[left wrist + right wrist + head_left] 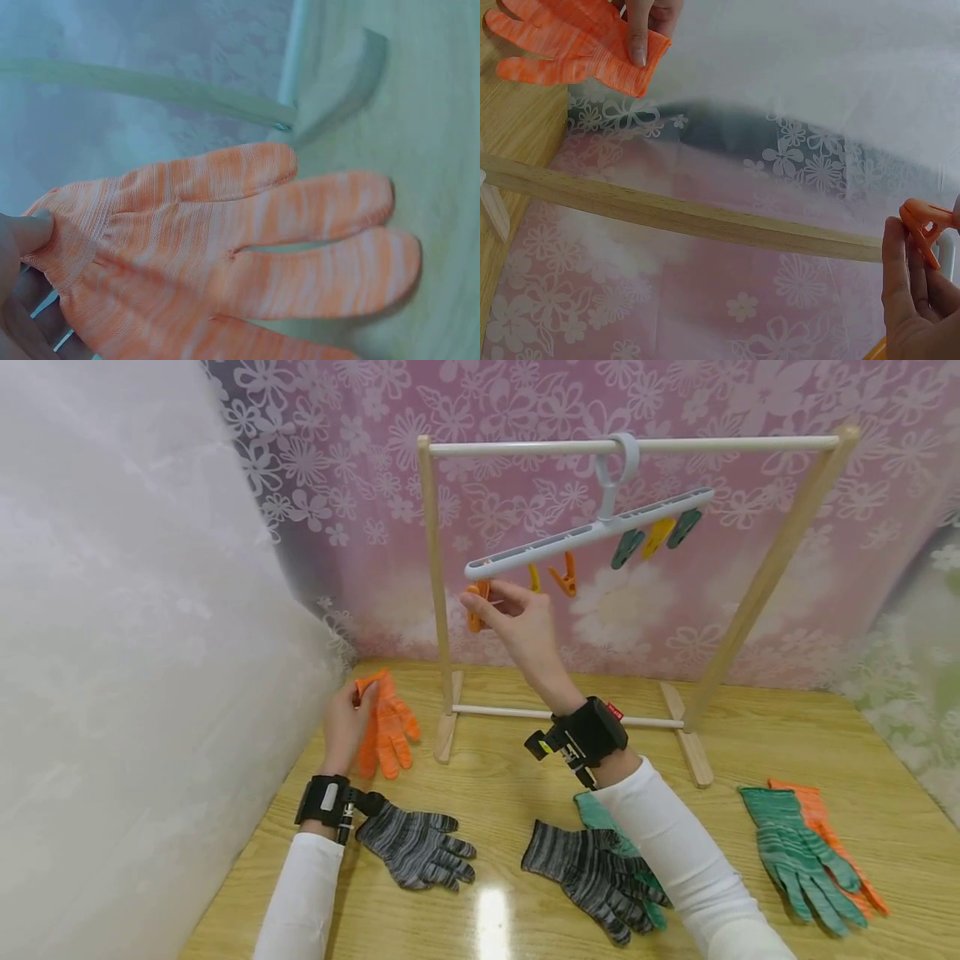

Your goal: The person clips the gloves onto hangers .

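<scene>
My left hand (347, 727) pinches the cuff of an orange knit glove (393, 727) just above the table; in the left wrist view the glove (187, 232) spreads out from my thumb, fingers pointing right. Up at the left end of a pale grey hanger (540, 545), my right hand (528, 627) holds an orange clothespin (476, 610) between thumb and fingers. That clothespin (922, 225) shows up close in the right wrist view, beside the hanger's end. Another orange clothespin (564, 575), a yellow one (657, 538) and two dark green ones hang farther along the bar.
The hanger hooks over the white rod of a wooden rack (765, 585). On the table lie a grey striped glove (420, 845), a second grey glove (573, 864) over a green one, and at right a green glove (795, 852) over an orange one (817, 814).
</scene>
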`<move>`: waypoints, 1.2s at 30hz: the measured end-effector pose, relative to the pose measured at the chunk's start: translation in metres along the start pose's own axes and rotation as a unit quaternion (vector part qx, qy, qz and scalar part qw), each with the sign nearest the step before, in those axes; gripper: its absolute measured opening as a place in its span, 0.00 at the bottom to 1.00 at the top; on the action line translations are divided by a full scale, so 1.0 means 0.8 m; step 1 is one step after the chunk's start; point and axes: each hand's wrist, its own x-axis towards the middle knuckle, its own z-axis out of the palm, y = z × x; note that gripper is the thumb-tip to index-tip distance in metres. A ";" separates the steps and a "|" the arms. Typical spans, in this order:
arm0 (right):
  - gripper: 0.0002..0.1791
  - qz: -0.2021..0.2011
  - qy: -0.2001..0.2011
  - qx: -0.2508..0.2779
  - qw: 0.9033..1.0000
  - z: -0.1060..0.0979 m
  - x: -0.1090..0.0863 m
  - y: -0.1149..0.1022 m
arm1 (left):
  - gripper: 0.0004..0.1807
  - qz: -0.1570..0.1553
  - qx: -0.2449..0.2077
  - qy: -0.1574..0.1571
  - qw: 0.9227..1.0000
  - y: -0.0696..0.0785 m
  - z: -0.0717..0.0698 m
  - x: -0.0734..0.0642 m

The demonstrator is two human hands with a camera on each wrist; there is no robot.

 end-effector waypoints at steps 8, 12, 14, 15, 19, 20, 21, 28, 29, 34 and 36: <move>0.17 0.022 0.007 0.015 1.000 -0.001 -0.002 -0.003 | 0.18 0.030 -0.015 -0.016 0.999 0.036 -0.004 -0.004; 0.17 0.035 0.011 0.019 0.999 0.000 -0.004 -0.003 | 0.15 0.048 -0.032 -0.042 0.997 0.055 -0.005 -0.007; 0.17 0.040 0.011 0.021 0.999 0.001 -0.004 -0.002 | 0.15 0.058 -0.044 -0.043 0.996 0.065 -0.005 -0.008; 0.17 0.042 0.011 0.022 0.999 0.001 -0.005 -0.002 | 0.17 0.064 -0.049 -0.042 0.996 0.070 -0.005 -0.008; 0.17 0.045 0.006 0.028 0.999 0.001 -0.006 -0.001 | 0.17 0.088 -0.061 -0.034 0.994 0.092 -0.006 -0.007; 0.17 0.044 0.006 0.030 0.999 0.001 -0.006 -0.001 | 0.17 0.097 -0.063 -0.035 0.993 0.099 -0.007 -0.007; 0.18 0.044 0.005 0.034 0.998 0.001 -0.006 -0.001 | 0.15 0.105 -0.063 -0.036 0.992 0.104 -0.007 -0.007; 0.19 0.037 0.006 0.032 0.999 0.000 -0.004 -0.002 | 0.10 0.142 -0.065 -0.057 0.986 0.136 -0.005 -0.007; 0.18 0.037 0.006 0.033 0.999 0.000 -0.004 -0.003 | 0.10 0.141 -0.070 -0.059 0.986 0.140 -0.005 -0.007; 0.19 0.034 0.006 0.043 0.998 0.000 -0.002 -0.006 | 0.12 0.138 -0.087 -0.070 0.984 0.157 -0.005 -0.009; 0.19 0.032 0.009 0.048 0.998 0.000 -0.001 -0.007 | 0.12 0.144 -0.087 -0.069 0.983 0.163 -0.002 -0.009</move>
